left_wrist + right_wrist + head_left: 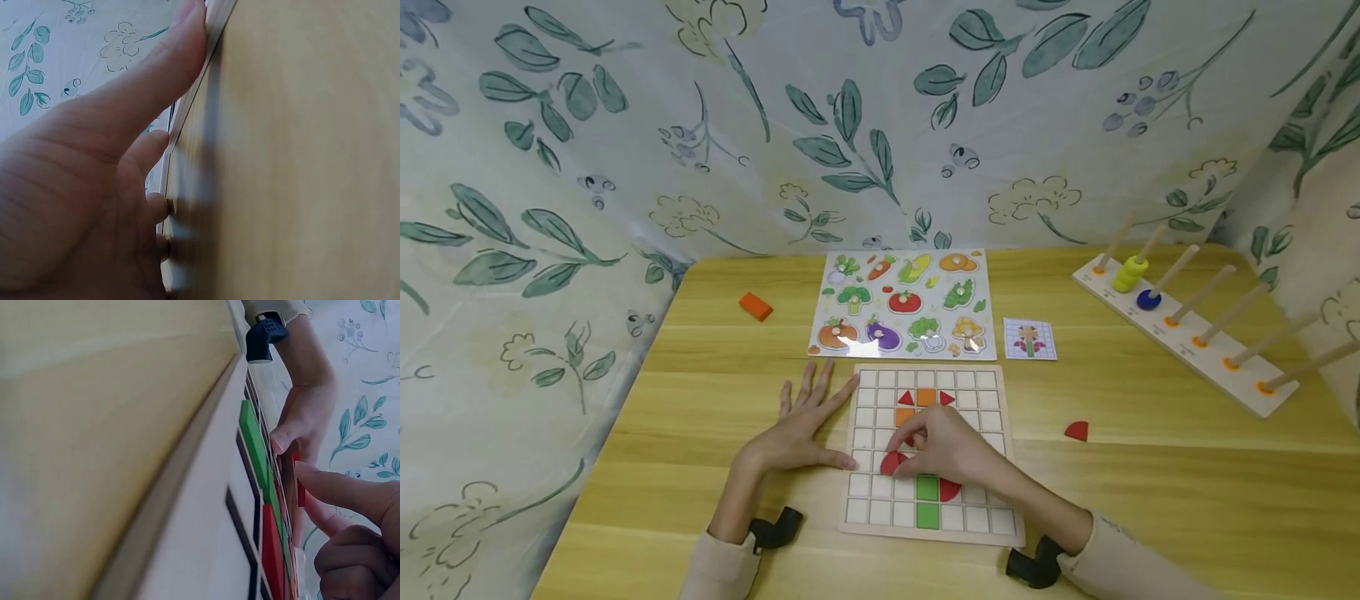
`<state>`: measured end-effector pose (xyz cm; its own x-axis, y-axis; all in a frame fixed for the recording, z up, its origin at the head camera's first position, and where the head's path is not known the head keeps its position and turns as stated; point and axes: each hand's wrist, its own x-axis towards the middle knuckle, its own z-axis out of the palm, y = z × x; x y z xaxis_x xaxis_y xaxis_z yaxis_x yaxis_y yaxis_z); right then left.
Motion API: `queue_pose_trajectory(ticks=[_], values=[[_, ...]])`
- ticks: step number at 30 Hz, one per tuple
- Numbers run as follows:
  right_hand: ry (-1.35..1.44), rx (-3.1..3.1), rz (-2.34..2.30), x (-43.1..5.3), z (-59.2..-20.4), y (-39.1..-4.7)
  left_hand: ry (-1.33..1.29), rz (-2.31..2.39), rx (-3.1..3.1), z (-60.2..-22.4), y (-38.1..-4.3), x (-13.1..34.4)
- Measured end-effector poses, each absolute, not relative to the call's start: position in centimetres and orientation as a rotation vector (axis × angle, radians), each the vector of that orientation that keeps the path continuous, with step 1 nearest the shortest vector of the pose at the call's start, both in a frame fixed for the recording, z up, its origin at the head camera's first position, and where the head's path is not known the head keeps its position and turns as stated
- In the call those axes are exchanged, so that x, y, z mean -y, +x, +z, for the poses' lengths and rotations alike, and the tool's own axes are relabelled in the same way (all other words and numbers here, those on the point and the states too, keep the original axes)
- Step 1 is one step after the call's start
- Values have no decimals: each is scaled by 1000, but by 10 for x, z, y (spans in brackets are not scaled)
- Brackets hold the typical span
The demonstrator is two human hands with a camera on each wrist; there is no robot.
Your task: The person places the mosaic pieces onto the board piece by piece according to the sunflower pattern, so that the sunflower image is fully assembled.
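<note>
A wooden grid board point(865, 531) lies on the table, with orange squares, small red triangles, green squares point(928, 515) and a red rounded piece point(951, 490) set in its cells. My right hand point(951, 446) reaches over the board. Between thumb and forefinger it pinches a red quarter-circle piece point(299, 481), seen edge-on just above the surface in the right wrist view. The fingers cover part of the pattern beneath. My left hand point(797, 433) lies with spread fingers at the board's left side, thumb and forefinger touching its edge.
Behind the board lies a vegetable peg puzzle point(900, 277), with a pattern card point(1030, 339) to its right. Another red quarter-circle point(1077, 431) lies to the right, an orange block point(756, 306) at far left. A rack with slanted-looking pegs point(1187, 333) stands at right.
</note>
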<state>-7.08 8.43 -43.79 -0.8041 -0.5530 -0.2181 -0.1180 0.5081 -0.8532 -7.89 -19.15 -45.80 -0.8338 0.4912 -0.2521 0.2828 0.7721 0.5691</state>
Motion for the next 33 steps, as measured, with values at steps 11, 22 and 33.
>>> queue_pose_trajectory(ticks=[11, 22, 33], values=[[-583, -2387, -1156, -71, -448, -69, 591, 742, -2577, -457, -79, 192], [-613, -2363, -1191, -69, -450, -71, 590, 734, -2580, -459, -80, 193], [-555, -2282, -1270, -73, -451, -69, 590, 736, -2584, -461, -79, 192]])
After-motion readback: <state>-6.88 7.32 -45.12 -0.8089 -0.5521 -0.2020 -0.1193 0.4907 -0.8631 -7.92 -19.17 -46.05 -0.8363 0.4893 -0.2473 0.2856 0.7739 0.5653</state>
